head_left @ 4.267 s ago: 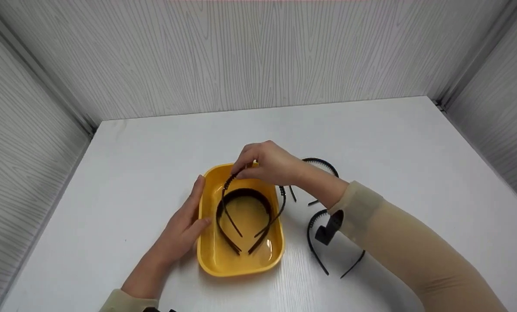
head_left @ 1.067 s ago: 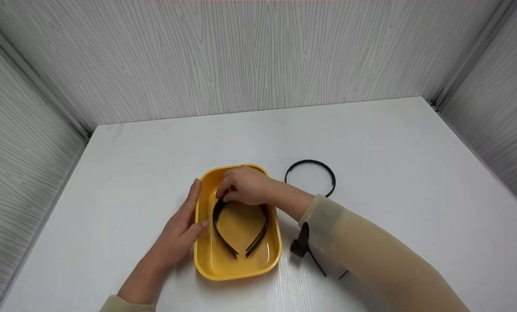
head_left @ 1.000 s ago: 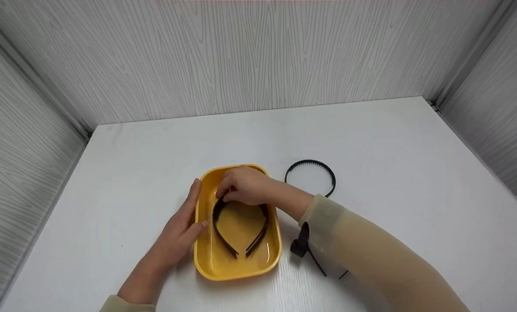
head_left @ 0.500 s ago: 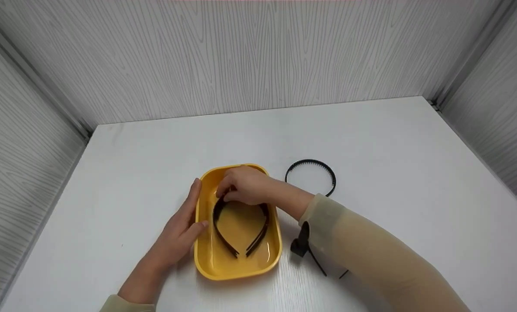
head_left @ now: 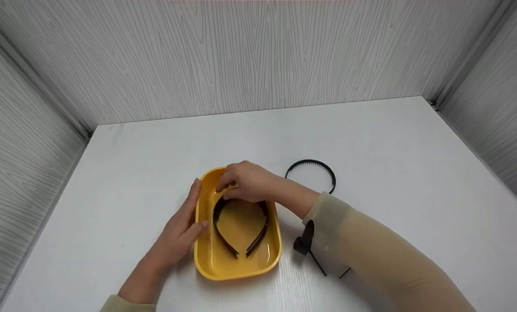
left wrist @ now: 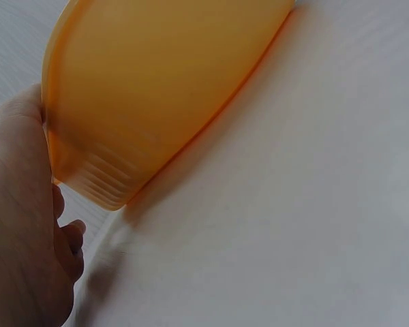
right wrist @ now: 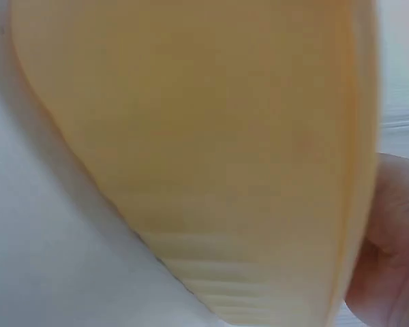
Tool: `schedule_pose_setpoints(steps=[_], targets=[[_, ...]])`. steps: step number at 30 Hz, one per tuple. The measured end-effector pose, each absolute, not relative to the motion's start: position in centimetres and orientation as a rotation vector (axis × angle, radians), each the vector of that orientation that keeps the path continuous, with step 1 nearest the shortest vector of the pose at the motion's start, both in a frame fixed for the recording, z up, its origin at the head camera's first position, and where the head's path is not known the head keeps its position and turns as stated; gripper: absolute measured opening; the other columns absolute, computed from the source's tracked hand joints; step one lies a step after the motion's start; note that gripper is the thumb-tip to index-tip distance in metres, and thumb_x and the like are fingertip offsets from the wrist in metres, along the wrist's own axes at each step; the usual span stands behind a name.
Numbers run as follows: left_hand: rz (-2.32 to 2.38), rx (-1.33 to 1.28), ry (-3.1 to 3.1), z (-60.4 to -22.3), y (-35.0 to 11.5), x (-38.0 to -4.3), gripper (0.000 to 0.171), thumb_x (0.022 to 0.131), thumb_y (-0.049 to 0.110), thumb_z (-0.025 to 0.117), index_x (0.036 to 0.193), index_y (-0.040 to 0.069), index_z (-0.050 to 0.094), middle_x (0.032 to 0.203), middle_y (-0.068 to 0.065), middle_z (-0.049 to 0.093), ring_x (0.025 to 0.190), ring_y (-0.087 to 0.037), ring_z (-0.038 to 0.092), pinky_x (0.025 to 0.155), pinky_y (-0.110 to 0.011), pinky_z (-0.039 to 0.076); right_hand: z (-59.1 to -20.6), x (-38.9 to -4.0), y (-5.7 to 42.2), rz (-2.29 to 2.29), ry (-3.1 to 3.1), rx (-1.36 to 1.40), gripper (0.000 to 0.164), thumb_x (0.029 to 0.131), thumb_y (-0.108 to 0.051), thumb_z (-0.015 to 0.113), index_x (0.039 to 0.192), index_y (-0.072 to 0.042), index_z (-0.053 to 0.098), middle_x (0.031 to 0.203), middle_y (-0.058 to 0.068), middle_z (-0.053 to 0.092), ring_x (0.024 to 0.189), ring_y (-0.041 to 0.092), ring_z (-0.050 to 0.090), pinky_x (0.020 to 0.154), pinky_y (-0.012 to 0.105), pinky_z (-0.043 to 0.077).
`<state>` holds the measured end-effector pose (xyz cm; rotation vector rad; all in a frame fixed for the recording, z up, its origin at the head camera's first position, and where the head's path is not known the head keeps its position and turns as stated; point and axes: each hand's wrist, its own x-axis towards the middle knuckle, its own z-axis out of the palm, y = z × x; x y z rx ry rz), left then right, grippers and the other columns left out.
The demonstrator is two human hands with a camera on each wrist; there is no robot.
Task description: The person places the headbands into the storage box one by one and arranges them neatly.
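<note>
A yellow plastic tub (head_left: 215, 272) stands on the white table, with several black headbands (head_left: 218, 229) nested together inside. My left hand (head_left: 181, 229) holds the tub's left side, its thumb over the rim and its fingers along the outer wall. In the left wrist view, that hand (left wrist: 20, 211) is at the edge of the tub (left wrist: 157, 75). My right hand (head_left: 251, 182) is over the tub's far end, just above the headbands' arch, with a gap between thumb and fingertips. It covers the top of the arch. In the right wrist view, the tub's wall (right wrist: 191, 136) hides most of my right hand (right wrist: 395, 238).
To the right of the tub lies a toothed black headband (head_left: 311, 162), partly behind my right forearm. Nearer, the tips of another headband (head_left: 318, 262) show below a black wrist camera (head_left: 302, 245). Wood-grained panels (head_left: 258, 56) stand around the table.
A headband that my right hand held over the tub went down onto the others. In the last half second, the hand rises slightly and its fingers part, while the headbands stay put.
</note>
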<state>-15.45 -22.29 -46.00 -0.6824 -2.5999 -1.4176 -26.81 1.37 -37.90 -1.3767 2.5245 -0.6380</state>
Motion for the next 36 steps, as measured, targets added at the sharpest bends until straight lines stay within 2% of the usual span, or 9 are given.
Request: schedule_pose_setpoints(steps=[8, 17, 23, 27, 36], targets=[[-1.443, -0.654, -2.621, -45.9, -22.3, -15.4, 0.082, 0.107, 0.022, 0.057, 0.173, 0.022, 0.008, 0.178, 0.006, 0.011, 0.162, -0.018, 0.013, 0.126, -0.019, 0.009, -35.0, -27.3, 3.8, -0.86, 2.525, -1.395, 0.024, 0.103, -0.019, 0.072, 0.123, -0.01, 0.081, 0.117, 0.004, 0.075, 0.107, 0.018, 0.069, 0.096, 0.031, 0.056], [-1.403, -0.685, -2.588, -46.1, -22.3, -15.6, 0.082, 0.106, 0.02, 0.057, 0.172, 0.017, 0.01, 0.177, 0.0, 0.013, 0.162, -0.02, 0.014, 0.127, -0.02, 0.008, -33.3, -29.3, 9.1, -1.096, 2.6, -1.215, 0.021, 0.103, -0.02, 0.072, 0.12, -0.014, 0.082, 0.114, -0.001, 0.076, 0.102, 0.013, 0.067, 0.096, 0.038, 0.054], [-1.386, -0.69, -2.578, -46.2, -22.3, -15.6, 0.083, 0.104, 0.017, 0.058, 0.172, 0.016, 0.01, 0.177, -0.001, 0.014, 0.162, -0.021, 0.015, 0.127, -0.02, 0.009, -34.1, -31.1, 12.6, -1.207, 2.623, -1.018, 0.022, 0.101, -0.02, 0.075, 0.121, -0.016, 0.081, 0.117, -0.004, 0.076, 0.105, 0.015, 0.067, 0.093, 0.036, 0.054], [-1.386, -0.693, -2.576, -46.2, -22.3, -15.5, 0.084, 0.103, 0.015, 0.058, 0.172, 0.015, 0.011, 0.177, -0.002, 0.014, 0.162, -0.021, 0.015, 0.127, -0.021, 0.008, -35.4, -32.2, 14.7, -1.252, 2.623, -0.863, 0.023, 0.1, -0.02, 0.076, 0.122, -0.015, 0.081, 0.118, 0.0, 0.076, 0.105, 0.018, 0.066, 0.091, 0.036, 0.054], [-1.388, -0.698, -2.567, -46.3, -22.3, -15.6, 0.085, 0.102, 0.01, 0.059, 0.172, 0.016, 0.011, 0.177, -0.002, 0.014, 0.162, -0.022, 0.015, 0.127, -0.021, 0.009, -39.2, -34.1, 18.1, -1.27, 2.596, -0.653, 0.031, 0.1, -0.024, 0.076, 0.127, -0.01, 0.078, 0.124, 0.008, 0.074, 0.112, 0.021, 0.064, 0.096, 0.039, 0.051]])
